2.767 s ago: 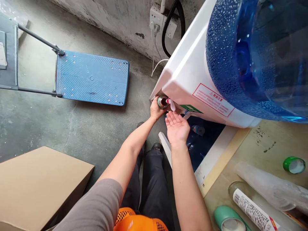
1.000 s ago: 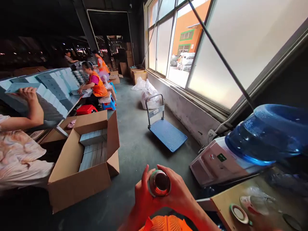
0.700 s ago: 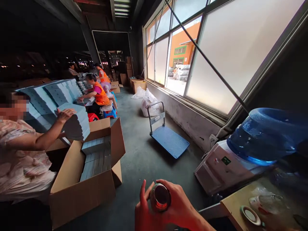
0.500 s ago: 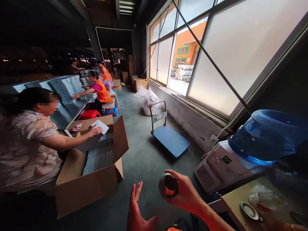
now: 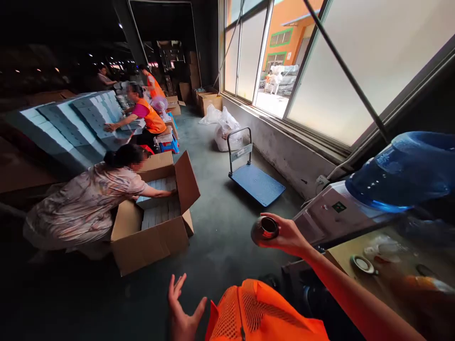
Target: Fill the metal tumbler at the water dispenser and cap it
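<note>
My right hand (image 5: 289,236) holds a round metal flask (image 5: 263,231) with its open mouth up, lifted in front of the white water dispenser (image 5: 329,212). A big blue water bottle (image 5: 405,170) sits on top of the dispenser. My left hand (image 5: 182,309) hangs low over the floor, fingers spread, holding nothing. An orange mesh vest (image 5: 263,312) covers my chest at the bottom of the view.
A person in a patterned shirt bends over an open cardboard box (image 5: 156,220) on the left. A blue platform trolley (image 5: 256,182) stands by the window wall. A wooden table (image 5: 377,265) with lids and bottles is at the right. Other workers in orange vests (image 5: 151,118) sit further back.
My left hand has let go of the flask and dropped down. My right hand carried the flask up and to the right, nearer the dispenser. The person at the left leaned into the box.
</note>
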`<state>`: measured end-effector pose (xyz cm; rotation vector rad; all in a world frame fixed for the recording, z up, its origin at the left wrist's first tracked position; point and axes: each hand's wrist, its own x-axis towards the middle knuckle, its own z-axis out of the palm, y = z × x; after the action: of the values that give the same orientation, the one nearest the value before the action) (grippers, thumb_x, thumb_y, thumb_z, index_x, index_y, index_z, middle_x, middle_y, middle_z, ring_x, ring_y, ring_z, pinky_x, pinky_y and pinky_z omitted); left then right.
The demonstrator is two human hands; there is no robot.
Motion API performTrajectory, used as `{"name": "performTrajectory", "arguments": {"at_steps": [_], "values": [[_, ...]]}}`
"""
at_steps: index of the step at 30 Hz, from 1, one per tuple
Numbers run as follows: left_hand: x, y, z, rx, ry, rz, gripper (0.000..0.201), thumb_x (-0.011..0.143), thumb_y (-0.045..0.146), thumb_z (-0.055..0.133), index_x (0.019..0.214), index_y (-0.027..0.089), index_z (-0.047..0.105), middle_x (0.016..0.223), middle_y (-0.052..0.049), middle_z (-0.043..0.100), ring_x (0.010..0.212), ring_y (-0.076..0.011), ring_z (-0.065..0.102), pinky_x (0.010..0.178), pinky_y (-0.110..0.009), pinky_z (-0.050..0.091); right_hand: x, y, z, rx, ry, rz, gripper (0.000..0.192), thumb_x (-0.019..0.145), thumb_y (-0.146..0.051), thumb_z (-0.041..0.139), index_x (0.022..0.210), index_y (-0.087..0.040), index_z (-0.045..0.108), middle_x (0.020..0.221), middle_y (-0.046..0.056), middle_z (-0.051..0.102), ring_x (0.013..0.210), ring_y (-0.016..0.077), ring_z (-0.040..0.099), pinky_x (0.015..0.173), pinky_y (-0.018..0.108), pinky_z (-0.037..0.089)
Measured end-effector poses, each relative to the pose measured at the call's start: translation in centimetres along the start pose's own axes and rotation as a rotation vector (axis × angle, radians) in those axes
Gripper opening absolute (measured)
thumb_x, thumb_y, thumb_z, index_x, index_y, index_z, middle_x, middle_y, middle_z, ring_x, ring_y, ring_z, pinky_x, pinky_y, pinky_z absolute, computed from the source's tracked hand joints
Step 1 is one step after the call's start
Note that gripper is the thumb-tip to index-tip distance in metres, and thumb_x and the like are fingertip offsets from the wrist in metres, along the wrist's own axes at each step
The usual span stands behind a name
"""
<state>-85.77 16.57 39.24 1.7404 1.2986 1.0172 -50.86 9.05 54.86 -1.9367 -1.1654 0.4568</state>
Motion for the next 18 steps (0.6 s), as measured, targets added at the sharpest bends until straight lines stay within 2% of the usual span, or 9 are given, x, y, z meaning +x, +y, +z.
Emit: {"name": "performTrajectory", "arguments": {"at_steps": [3,8,11,14,18], "values": [[0.0,0.7,-2.0,0.065,-0.108,-0.028,0.1,0.076,0.053,0.074,0.152,0.018,0.019,0.134,-0.019,0.061,0.123,-0.0354,0.059,0.102,-0.058,0.049,0.8,0.5,0.7,0.045,0.029,0.074,0.071,0.052,-0.04,0.085,0.117,-0.019,0.066,0.099,0.003,0.075,0.095,0.0265,0.07,0.088,0.035,0.055],[-0.2,0.3,-3.2,0.125,-0.185,-0.054,0.1,0.079,0.055,0.073,0.154,0.019,0.018,0.133,-0.019,0.061,0.119,-0.0349,0.06,0.101,-0.059,0.049,1.1,1.4,1.3,0.083,0.052,0.115,0.064,0.05,-0.038,0.086,0.109,-0.02,0.069,0.093,0.0,0.074,0.089,0.0247,0.07,0.082,0.032,0.056],[-0.2,0.5,-3.5,0.121,-0.187,-0.031,0.097,0.08,0.056,0.071,0.155,0.019,0.02,0.132,-0.018,0.062,0.119,-0.0345,0.06,0.102,-0.058,0.048,0.5,1.9,1.6,0.098,0.085,0.129,0.071,0.052,-0.039,0.085,0.117,-0.019,0.066,0.098,0.002,0.074,0.094,0.0251,0.07,0.086,0.033,0.056],[0.3,1.0,-3.5,0.103,-0.195,-0.006,0.095,0.081,0.055,0.07,0.155,0.019,0.021,0.132,-0.017,0.062,0.121,-0.0346,0.059,0.103,-0.057,0.048,0.0,2.2,1.6,0.101,0.086,0.152,0.072,0.05,-0.037,0.086,0.116,-0.017,0.066,0.098,0.003,0.075,0.094,0.0263,0.07,0.087,0.034,0.056],[0.3,0.8,-2.4,0.069,-0.159,0.032,0.092,0.081,0.051,0.07,0.154,0.018,0.024,0.128,-0.017,0.065,0.119,-0.0343,0.061,0.099,-0.055,0.051,-0.7,2.1,1.3,0.095,0.09,0.139,0.07,0.051,-0.037,0.084,0.116,-0.017,0.066,0.097,0.004,0.075,0.092,0.0276,0.07,0.085,0.036,0.056]]}}
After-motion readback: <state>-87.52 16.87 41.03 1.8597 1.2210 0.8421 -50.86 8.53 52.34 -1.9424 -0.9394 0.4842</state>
